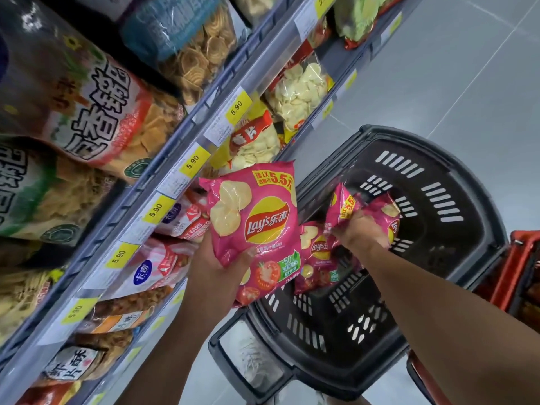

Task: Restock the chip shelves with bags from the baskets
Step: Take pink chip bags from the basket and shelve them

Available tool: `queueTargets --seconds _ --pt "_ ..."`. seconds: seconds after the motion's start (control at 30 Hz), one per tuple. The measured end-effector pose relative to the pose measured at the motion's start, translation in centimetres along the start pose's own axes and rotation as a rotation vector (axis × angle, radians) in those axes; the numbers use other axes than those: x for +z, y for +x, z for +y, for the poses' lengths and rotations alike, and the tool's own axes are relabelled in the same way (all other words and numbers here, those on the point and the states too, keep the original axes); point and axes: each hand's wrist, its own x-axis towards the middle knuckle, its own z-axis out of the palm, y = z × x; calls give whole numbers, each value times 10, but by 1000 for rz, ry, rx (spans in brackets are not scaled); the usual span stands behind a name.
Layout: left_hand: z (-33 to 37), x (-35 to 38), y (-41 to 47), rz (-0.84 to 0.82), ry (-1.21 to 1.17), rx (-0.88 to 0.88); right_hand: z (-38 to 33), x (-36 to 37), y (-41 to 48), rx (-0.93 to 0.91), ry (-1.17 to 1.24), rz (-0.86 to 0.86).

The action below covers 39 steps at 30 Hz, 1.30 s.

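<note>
My left hand point(217, 266) grips the lower edge of a pink Lay's chip bag point(257, 226), held face up between the shelf front and the basket. My right hand point(361, 230) reaches into the black plastic basket point(438, 182) and grips another pink Lay's bag point(349, 206) by its top. A third pink Lay's bag point(317, 255) lies in the basket below my right hand, partly hidden by the bag in my left hand. The chip shelves point(187, 135) run along the left, stacked with snack bags.
Yellow 5.90 price tags point(194, 162) line the shelf rails. Clear bags of pale chips point(298, 92) fill the lower shelf. A red basket point(523, 273) stands at the right edge. Grey tiled floor point(438, 68) stretches beyond the baskets. A white shoe point(251, 355) shows near the black basket's handle.
</note>
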Motion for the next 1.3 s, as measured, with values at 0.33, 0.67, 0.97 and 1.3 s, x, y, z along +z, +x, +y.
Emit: queueTargets --seconds 0.33,0.67,0.97,1.3 --pt "21 1 -17 -10 10 -43 40 -49 -52 -165 255 101" --pt "114 -3 -66 -165 145 -23 58 -171 -187 -206 930 -118" --pt "232 -24 -166 -368 139 -20 81 -272 -331 -375 1069 -185" --pt "297 -95 -245 -394 -48 18 87 -358 -440 -664 994 -151"
